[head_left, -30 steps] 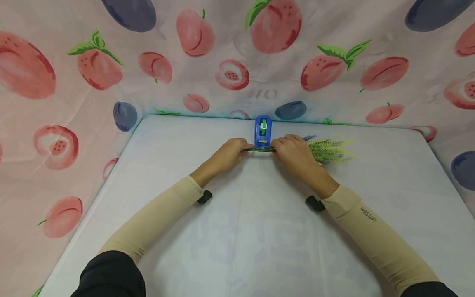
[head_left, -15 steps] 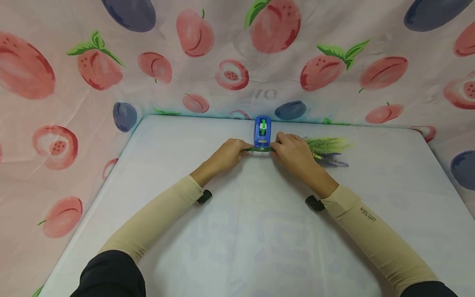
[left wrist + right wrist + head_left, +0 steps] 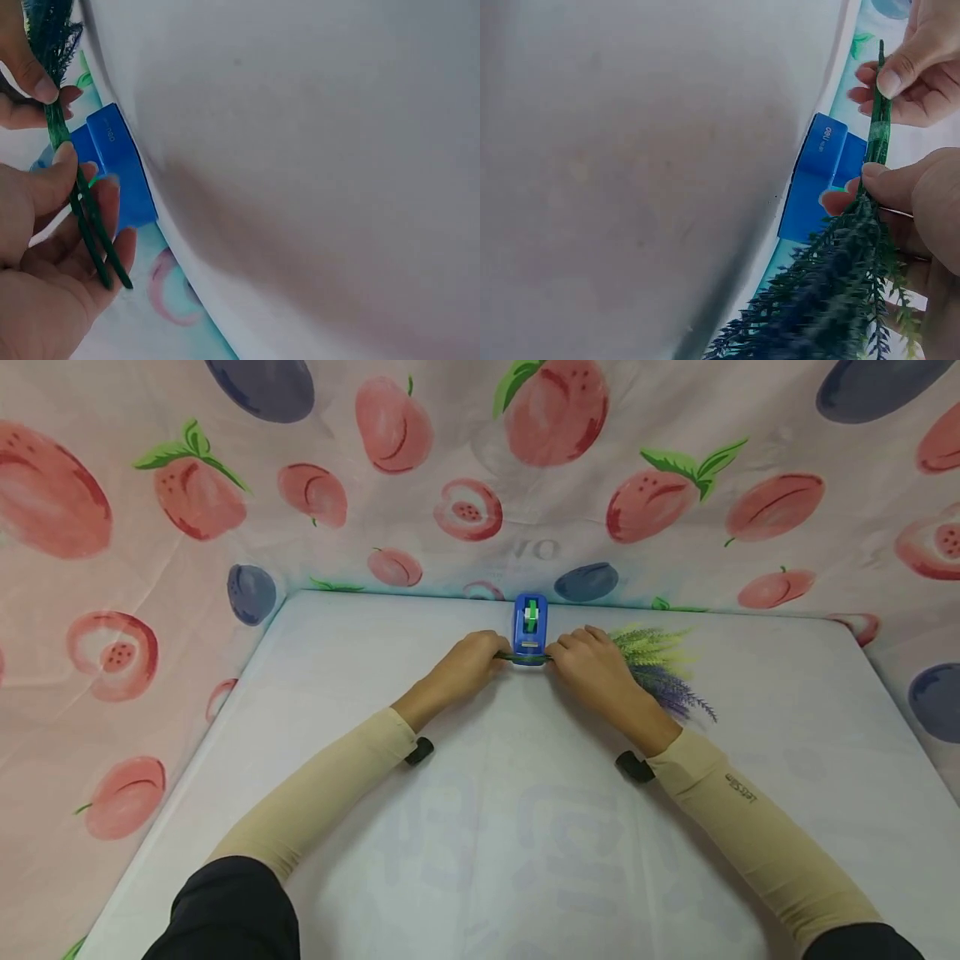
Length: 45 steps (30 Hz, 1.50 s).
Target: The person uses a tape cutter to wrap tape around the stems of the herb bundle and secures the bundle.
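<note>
My left hand (image 3: 468,667) pinches the green stems (image 3: 93,229) of a bunch of artificial flowers near their cut ends. These ends stick out past the thumb over the curled fingers in the left wrist view. My right hand (image 3: 596,670) pinches the same stems just below the flower heads. Yellow-green sprigs (image 3: 651,645) and purple lavender-like sprigs (image 3: 670,687) fan out to the right, partly hidden by that hand. A shiny band of clear tape (image 3: 880,132) wraps the stems between both hands. Directly behind the stems stands a blue tape dispenser (image 3: 529,625) with a green core.
A white-covered table (image 3: 525,827) lies under both arms. Its far edge meets a peach-print cloth (image 3: 465,460) hanging behind and at the left. The dispenser stands close to that far edge.
The bunch has turned about its stems: purple sprigs have swung round to the near side, with the yellow-green ones behind. My left hand has risen slightly. The dispenser has stayed put.
</note>
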Each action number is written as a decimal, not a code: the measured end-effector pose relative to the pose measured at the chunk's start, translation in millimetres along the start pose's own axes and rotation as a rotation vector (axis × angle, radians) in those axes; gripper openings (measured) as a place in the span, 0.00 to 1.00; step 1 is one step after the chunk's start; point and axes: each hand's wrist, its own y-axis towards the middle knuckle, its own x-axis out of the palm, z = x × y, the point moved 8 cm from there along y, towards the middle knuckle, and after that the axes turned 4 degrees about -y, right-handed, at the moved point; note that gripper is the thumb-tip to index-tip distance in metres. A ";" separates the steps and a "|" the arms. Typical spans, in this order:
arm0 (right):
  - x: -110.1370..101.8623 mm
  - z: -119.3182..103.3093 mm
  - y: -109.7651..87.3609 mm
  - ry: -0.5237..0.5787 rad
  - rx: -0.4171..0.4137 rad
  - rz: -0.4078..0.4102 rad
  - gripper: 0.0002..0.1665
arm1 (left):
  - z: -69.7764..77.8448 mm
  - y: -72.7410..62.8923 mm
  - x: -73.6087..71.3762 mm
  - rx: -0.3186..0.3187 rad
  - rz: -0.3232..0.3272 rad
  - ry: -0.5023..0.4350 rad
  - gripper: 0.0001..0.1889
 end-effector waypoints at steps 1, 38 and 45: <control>0.9 -0.2 0.4 -0.004 -0.002 -0.007 0.08 | 0.9 1.9 -0.7 0.005 0.012 0.018 0.08; 25.6 20.0 22.3 0.288 0.224 -0.225 0.20 | -6.1 21.6 5.9 -0.101 -0.056 -0.085 0.20; 25.1 21.0 22.4 0.334 0.245 -0.229 0.19 | -7.8 24.8 6.8 -0.096 -0.045 -0.095 0.18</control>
